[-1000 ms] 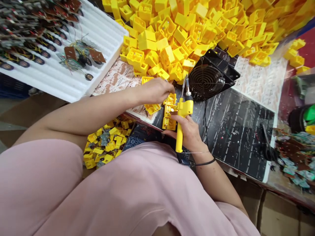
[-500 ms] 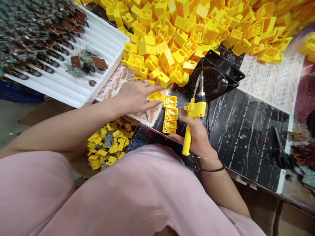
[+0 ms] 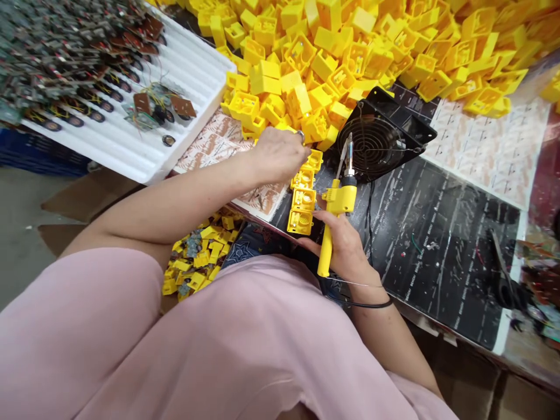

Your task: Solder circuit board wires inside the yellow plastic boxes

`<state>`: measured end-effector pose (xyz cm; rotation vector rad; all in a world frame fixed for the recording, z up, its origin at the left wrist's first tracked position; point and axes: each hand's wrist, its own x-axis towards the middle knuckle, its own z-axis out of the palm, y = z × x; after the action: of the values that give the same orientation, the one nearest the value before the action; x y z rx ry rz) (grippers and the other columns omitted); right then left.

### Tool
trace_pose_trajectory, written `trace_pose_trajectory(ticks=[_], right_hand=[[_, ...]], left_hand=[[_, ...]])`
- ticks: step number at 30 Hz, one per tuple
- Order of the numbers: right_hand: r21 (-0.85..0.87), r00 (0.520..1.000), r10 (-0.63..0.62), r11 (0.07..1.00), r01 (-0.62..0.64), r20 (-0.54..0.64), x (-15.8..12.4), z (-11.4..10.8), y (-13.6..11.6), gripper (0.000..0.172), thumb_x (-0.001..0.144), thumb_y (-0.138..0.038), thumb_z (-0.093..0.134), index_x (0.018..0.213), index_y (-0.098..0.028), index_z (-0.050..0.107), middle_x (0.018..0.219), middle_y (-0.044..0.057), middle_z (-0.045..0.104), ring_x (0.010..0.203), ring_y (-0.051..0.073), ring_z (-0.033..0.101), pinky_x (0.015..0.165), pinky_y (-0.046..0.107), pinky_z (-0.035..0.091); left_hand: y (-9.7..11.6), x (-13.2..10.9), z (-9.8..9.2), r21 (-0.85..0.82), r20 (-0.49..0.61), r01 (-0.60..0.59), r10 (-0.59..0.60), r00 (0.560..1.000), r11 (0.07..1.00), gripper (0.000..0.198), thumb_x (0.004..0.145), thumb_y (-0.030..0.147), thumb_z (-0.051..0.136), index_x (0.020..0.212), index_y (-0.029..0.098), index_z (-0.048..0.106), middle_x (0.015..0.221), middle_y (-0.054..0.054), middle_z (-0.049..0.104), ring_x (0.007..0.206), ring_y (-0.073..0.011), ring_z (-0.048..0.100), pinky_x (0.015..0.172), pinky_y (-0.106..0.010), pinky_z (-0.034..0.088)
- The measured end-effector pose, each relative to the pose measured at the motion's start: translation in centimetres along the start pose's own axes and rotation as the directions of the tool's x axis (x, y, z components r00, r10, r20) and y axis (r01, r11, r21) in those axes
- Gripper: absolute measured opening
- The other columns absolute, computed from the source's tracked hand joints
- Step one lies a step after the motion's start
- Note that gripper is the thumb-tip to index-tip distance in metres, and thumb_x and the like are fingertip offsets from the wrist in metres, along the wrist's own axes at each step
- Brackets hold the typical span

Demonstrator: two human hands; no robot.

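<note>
A row of small yellow plastic housings (image 3: 303, 200) lies open side up near the table's front edge. At its far end my left hand (image 3: 282, 153) is closed, fingers curled against the left side of a yellow housing (image 3: 314, 158); the fingertips are partly hidden. My right hand (image 3: 345, 245) is wrapped round the handle of a yellow soldering gun (image 3: 327, 248), its metal tip pointing up and away from me. The right thumb and fingers are close beside the nearest housings. A thin solder wire and a black cord trail near the right wrist.
A black fan (image 3: 376, 137) sits just beyond the soldering tip. A big heap of yellow housings (image 3: 297, 52) fills the back. At left, a white foam tray (image 3: 192, 125) bears wired circuit boards (image 3: 151, 108). Scissors (image 3: 503, 274) lie at right; a box of yellow parts (image 3: 201, 251) stands below.
My left hand has moved right and its fingers have curled in, bringing another yellow housing to the row's far end. My right hand and the soldering gun have shifted slightly left.
</note>
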<state>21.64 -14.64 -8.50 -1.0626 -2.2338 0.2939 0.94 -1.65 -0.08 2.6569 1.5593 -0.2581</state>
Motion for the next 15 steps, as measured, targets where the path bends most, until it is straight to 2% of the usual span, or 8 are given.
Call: trace_pose_trajectory(ticks=[3, 5, 9, 12, 13, 15], right_hand=[[-0.016, 0.999, -0.016, 1.0, 0.016, -0.037, 0.0, 0.6, 0.0, 0.057, 0.097, -0.044, 0.073, 0.145, -0.027, 0.048, 0.124, 0.012, 0.074, 0.104, 0.029, 0.077, 0.088, 0.043, 0.066], [-0.032, 0.999, -0.008, 0.999, 0.007, -0.053, 0.2, 1.2, -0.1, 0.058, 0.098, -0.043, 0.073, 0.148, -0.027, 0.048, 0.116, 0.01, 0.076, 0.097, 0.028, 0.077, 0.085, 0.042, 0.066], [-0.07, 0.993, 0.012, 0.997, -0.02, -0.117, 0.8, 2.4, -0.5, 0.053, 0.099, -0.047, 0.071, 0.144, -0.025, 0.055, 0.106, 0.007, 0.077, 0.083, 0.024, 0.076, 0.073, 0.035, 0.064], [-0.121, 0.986, -0.015, 0.993, -0.006, -0.167, 0.8, 2.3, -0.5, 0.058, 0.095, -0.058, 0.073, 0.139, -0.023, 0.058, 0.111, 0.009, 0.079, 0.084, 0.025, 0.077, 0.072, 0.036, 0.063], [-0.148, 0.981, -0.028, 0.989, 0.0, -0.191, 0.7, 2.0, -0.3, 0.062, 0.092, -0.06, 0.076, 0.138, -0.022, 0.059, 0.115, 0.01, 0.079, 0.087, 0.026, 0.078, 0.074, 0.036, 0.064], [-0.207, 0.967, -0.056, 0.978, 0.003, -0.25, 0.5, 1.3, 0.1, 0.066, 0.087, -0.056, 0.084, 0.138, -0.021, 0.059, 0.123, 0.012, 0.078, 0.094, 0.027, 0.08, 0.079, 0.037, 0.064]], left_hand=[[-0.7, -0.4, 1.3, 0.042, -0.007, -0.06, 0.06, 0.998, 0.997, 0.038, 0.102, 0.009, 0.047, 0.124, 0.014, 0.077, 0.116, -0.018, 0.076, 0.122, -0.0365, 0.069, 0.08, -0.037, 0.052], [-0.9, -0.7, 2.2, 0.01, -0.066, -0.106, 0.106, 0.992, 0.994, 0.038, 0.103, 0.009, 0.046, 0.124, 0.013, 0.077, 0.117, -0.018, 0.076, 0.118, -0.0328, 0.07, 0.079, -0.036, 0.054], [-2.1, -2.1, 3.3, -0.014, -0.216, -0.189, 0.182, 0.959, 0.982, 0.046, 0.104, 0.012, 0.046, 0.147, 0.016, 0.064, 0.132, -0.014, 0.073, 0.12, -0.0269, 0.07, 0.092, -0.038, 0.057], [-5.6, -4.4, 2.9, 0.036, -0.324, -0.127, 0.132, 0.937, 0.991, 0.045, 0.104, 0.015, 0.045, 0.142, 0.021, 0.067, 0.125, -0.01, 0.077, 0.11, -0.0255, 0.072, 0.091, -0.039, 0.058], [-7.5, -5.3, 2.4, 0.053, -0.35, -0.06, 0.075, 0.934, 0.997, 0.045, 0.103, 0.014, 0.044, 0.138, 0.022, 0.07, 0.119, -0.009, 0.078, 0.106, -0.026, 0.073, 0.09, -0.04, 0.058], [-12.3, -7.0, 1.1, 0.041, -0.364, 0.159, -0.133, 0.922, 0.987, 0.047, 0.103, 0.013, 0.039, 0.135, 0.022, 0.072, 0.124, -0.01, 0.078, 0.112, -0.0288, 0.072, 0.098, -0.046, 0.056]])
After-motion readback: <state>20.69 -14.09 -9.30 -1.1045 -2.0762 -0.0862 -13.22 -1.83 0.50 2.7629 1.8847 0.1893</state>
